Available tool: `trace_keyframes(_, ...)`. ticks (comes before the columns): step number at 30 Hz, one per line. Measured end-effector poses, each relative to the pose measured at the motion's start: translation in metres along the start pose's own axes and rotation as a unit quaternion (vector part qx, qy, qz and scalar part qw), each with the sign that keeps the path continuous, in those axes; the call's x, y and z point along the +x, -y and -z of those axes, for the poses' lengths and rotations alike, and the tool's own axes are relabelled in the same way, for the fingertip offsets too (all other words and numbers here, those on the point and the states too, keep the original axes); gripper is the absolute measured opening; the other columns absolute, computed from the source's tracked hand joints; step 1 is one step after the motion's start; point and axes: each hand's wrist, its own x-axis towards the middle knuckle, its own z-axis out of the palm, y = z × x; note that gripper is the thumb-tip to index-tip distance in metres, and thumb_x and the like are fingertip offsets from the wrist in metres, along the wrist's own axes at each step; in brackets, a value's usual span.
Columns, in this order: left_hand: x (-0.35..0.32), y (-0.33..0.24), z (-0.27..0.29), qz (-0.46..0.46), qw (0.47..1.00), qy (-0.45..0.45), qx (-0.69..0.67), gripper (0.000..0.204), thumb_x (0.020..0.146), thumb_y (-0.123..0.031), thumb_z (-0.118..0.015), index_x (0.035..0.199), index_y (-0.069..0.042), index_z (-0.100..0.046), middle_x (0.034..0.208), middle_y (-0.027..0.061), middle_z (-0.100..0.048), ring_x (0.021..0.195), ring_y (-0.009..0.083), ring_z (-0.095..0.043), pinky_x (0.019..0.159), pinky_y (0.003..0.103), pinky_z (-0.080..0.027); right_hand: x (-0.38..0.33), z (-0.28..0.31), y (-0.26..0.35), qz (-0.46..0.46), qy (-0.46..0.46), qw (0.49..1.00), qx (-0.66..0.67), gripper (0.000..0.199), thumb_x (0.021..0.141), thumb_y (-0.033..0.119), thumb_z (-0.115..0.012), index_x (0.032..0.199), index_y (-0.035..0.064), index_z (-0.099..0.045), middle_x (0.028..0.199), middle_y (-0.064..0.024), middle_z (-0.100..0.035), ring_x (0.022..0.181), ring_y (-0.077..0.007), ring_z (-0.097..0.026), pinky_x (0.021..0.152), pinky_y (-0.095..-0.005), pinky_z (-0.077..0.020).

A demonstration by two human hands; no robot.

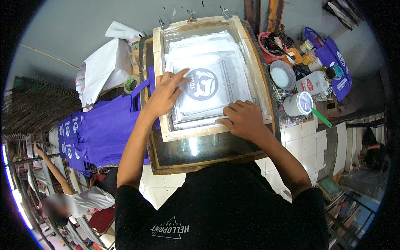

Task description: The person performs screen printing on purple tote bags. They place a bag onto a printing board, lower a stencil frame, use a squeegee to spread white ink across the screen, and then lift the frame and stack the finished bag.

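Observation:
A wooden screen-printing frame (pixel 208 132) lies on a dark glass-topped table (pixel 200 152). Its pale mesh carries a round grey emblem (pixel 203 84) and a strip of small lettering. My left hand (pixel 168 92) reaches over the frame's left side, index finger stretched towards the emblem and the other fingers partly bent. Over the lower right part of the frame rests my right hand (pixel 243 118), its fingers apart and slightly curved, with nothing visible in it. Part of a purple cloth bag (pixel 151 81) with its strap sticks out from under the frame's left side.
Printed purple bags (pixel 104 129) are piled to the left, below a white package (pixel 106 68) and a tape roll (pixel 131 84). On the right stand a bowl of white liquid (pixel 283 76), a white tub (pixel 296 104) with a green-handled tool, and a jug (pixel 312 83). Another person (pixel 91 202) sits at lower left.

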Motion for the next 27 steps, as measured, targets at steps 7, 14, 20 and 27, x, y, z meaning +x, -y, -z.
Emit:
trace_keyframes(7,0.015,-0.001,-0.003,0.024,0.993,0.072,0.091,0.051,0.096,-0.008,-0.055,0.146,-0.010,-0.051,0.104,0.0141,-0.068,0.104,0.0277,-0.051,0.093,0.038,-0.034,0.000,0.001,0.000,-0.004,0.009,1.000,-0.005,0.034,0.093,0.043,-0.065,0.089,0.0094,-0.069,0.084,-0.0078,-0.070,0.083,-0.0257,-0.069,0.075,-0.0404,-0.0513)
trace_keyframes(14,0.022,0.001,-0.002,0.006,0.997,0.069,0.031,0.048,0.095,-0.008,-0.055,0.143,-0.010,-0.055,0.108,0.0143,-0.067,0.101,0.0274,-0.052,0.092,0.038,-0.035,-0.001,0.002,0.001,-0.005,0.004,1.000,-0.010,0.034,0.092,0.043,-0.066,0.088,0.0091,-0.069,0.083,-0.0081,-0.070,0.082,-0.0258,-0.069,0.074,-0.0401,-0.0513)
trace_keyframes(20,0.042,0.006,-0.025,-0.046,0.992,0.119,0.020,0.052,0.096,-0.010,-0.056,0.148,-0.014,-0.052,0.125,0.0088,-0.066,0.108,0.0284,-0.050,0.102,0.040,-0.033,0.000,-0.002,0.000,0.005,-0.006,1.000,0.001,0.034,0.092,0.042,-0.066,0.085,0.0091,-0.068,0.081,-0.0083,-0.069,0.079,-0.0265,-0.068,0.072,-0.0407,-0.0512)
trace_keyframes(27,0.050,-0.001,-0.024,-0.058,0.988,0.140,0.017,0.056,0.096,-0.011,-0.056,0.152,-0.013,-0.048,0.134,0.0043,-0.066,0.110,0.0283,-0.049,0.103,0.041,-0.032,-0.001,-0.001,0.001,0.006,-0.020,1.000,-0.001,0.033,0.091,0.041,-0.067,0.083,0.0092,-0.067,0.080,-0.0084,-0.068,0.078,-0.0269,-0.068,0.072,-0.0413,-0.0515)
